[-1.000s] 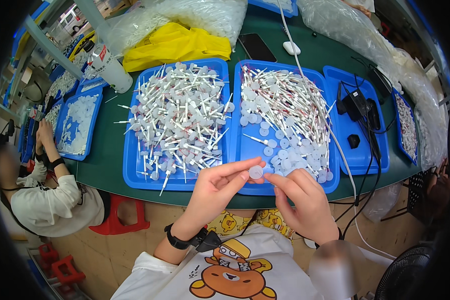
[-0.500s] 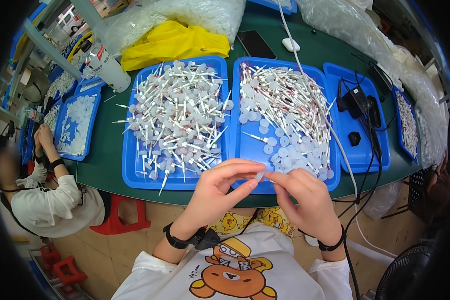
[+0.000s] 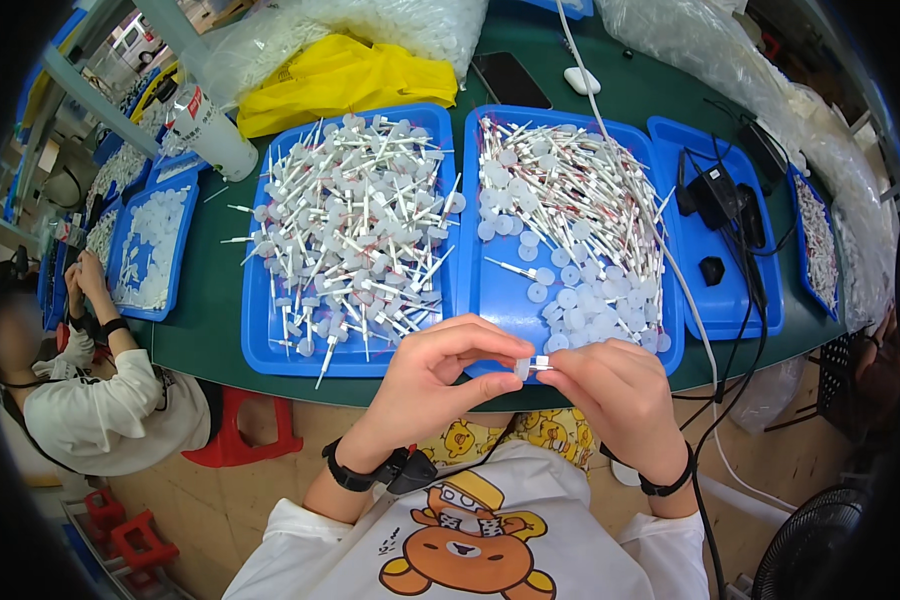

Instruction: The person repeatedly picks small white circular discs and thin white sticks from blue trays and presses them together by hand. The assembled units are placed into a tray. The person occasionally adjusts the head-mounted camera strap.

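My left hand [image 3: 425,380] pinches a small translucent plastic disc [image 3: 522,369] between thumb and fingertips. Against the disc, the thin white stick-like part [image 3: 541,362] juts from the closed fingertips of my right hand [image 3: 618,398]. Whether the stick has entered the disc I cannot tell. Both hands are over the near edge of the right blue tray [image 3: 500,300], which holds loose translucent discs [image 3: 592,305] and a heap of white sticks [image 3: 570,190] with reddish wires. In the left blue tray [image 3: 254,345] lie many sticks with discs on them [image 3: 355,235].
A blue tray [image 3: 710,295] with black adapters and cables stands at the right; a white cable [image 3: 682,290] crosses the trays. Behind are a yellow bag [image 3: 350,85], a phone [image 3: 511,80] and a bottle [image 3: 215,135]. Another person [image 3: 95,400] works at far left.
The white stick now shows between my fingertips, meeting the disc. My right hand has turned and shifted slightly right; my left hand keeps its pinch.
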The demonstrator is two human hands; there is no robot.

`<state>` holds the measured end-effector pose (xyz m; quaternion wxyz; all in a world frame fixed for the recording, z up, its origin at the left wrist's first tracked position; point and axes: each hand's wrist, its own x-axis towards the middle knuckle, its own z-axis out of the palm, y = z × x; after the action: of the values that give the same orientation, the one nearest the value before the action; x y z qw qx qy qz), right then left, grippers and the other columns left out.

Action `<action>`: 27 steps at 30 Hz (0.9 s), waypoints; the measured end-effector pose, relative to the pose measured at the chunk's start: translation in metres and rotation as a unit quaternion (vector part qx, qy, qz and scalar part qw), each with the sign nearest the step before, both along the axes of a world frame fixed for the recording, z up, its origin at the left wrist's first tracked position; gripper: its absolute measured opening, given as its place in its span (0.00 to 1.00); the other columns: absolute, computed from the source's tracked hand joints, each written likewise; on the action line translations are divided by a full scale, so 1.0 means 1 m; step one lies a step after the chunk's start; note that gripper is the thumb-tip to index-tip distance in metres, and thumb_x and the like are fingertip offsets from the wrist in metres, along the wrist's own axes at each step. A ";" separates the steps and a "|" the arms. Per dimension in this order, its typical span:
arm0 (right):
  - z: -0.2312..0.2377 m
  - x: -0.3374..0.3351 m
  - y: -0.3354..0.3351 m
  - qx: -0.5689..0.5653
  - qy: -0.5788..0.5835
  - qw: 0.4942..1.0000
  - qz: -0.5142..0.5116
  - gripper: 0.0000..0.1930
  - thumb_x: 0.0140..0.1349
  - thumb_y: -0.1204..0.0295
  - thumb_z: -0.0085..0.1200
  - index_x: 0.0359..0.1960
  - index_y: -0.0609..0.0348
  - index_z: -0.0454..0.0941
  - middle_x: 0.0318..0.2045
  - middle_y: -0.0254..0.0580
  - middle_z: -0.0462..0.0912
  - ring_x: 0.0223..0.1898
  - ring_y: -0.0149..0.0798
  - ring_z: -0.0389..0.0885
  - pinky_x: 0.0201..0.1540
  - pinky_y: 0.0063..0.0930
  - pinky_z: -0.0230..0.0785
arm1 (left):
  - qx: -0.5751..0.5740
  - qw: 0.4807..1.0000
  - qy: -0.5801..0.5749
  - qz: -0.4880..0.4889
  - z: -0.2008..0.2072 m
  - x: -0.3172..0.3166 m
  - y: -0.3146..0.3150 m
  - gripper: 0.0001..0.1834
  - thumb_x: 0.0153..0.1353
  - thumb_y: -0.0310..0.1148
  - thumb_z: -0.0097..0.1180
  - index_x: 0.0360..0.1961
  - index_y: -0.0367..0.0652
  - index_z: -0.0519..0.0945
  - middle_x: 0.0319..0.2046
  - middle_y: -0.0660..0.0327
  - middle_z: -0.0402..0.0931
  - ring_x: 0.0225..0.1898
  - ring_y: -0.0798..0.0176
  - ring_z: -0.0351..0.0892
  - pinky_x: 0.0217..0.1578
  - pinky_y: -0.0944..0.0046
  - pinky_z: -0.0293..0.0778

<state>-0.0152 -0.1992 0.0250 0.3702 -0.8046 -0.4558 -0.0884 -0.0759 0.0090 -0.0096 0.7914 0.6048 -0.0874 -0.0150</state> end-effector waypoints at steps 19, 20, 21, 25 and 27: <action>-0.001 -0.012 0.008 0.038 0.548 0.836 -0.025 0.10 0.66 0.71 0.58 0.39 0.68 0.82 0.22 0.39 0.81 0.21 0.27 0.78 0.22 0.22 0.68 | 0.198 0.977 -0.024 0.071 0.004 -0.013 -0.001 0.13 0.55 0.23 0.67 0.42 0.39 0.85 0.37 0.57 0.83 0.39 0.63 0.82 0.41 0.66 0.76; -0.003 -0.012 0.009 0.042 0.508 0.860 -0.022 0.10 0.65 0.71 0.59 0.39 0.68 0.81 0.23 0.40 0.81 0.22 0.29 0.79 0.23 0.23 0.68 | 0.207 0.974 -0.028 0.083 0.005 -0.014 0.001 0.12 0.54 0.23 0.67 0.42 0.39 0.85 0.37 0.57 0.83 0.39 0.62 0.82 0.41 0.66 0.76; -0.003 -0.009 0.010 0.029 0.386 0.920 -0.065 0.10 0.63 0.71 0.60 0.38 0.67 0.81 0.23 0.41 0.81 0.24 0.32 0.79 0.26 0.26 0.69 | 0.242 0.961 -0.030 0.131 0.008 -0.017 0.006 0.12 0.54 0.23 0.67 0.41 0.39 0.85 0.37 0.57 0.83 0.39 0.61 0.82 0.41 0.65 0.76; 0.010 0.017 0.008 -0.026 0.084 0.977 -0.196 0.09 0.59 0.71 0.62 0.35 0.65 0.80 0.26 0.45 0.80 0.30 0.45 0.80 0.33 0.35 0.70 | 0.468 0.816 -0.055 0.333 0.013 -0.028 0.036 0.20 0.49 0.23 0.69 0.46 0.40 0.82 0.43 0.58 0.80 0.48 0.55 0.78 0.51 0.58 0.70; 0.021 0.031 0.004 -0.064 0.058 0.971 -0.224 0.09 0.58 0.72 0.62 0.34 0.65 0.79 0.26 0.47 0.80 0.32 0.49 0.80 0.34 0.39 0.70 | 0.583 0.721 -0.051 0.372 0.027 -0.030 0.036 0.24 0.47 0.23 0.69 0.48 0.42 0.80 0.47 0.59 0.78 0.53 0.54 0.74 0.57 0.54 0.64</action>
<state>0.0157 -0.1954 0.0459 0.3145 -0.9119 -0.2468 -0.0927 -0.1061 0.0452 0.0177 0.2189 0.9304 0.1301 0.2635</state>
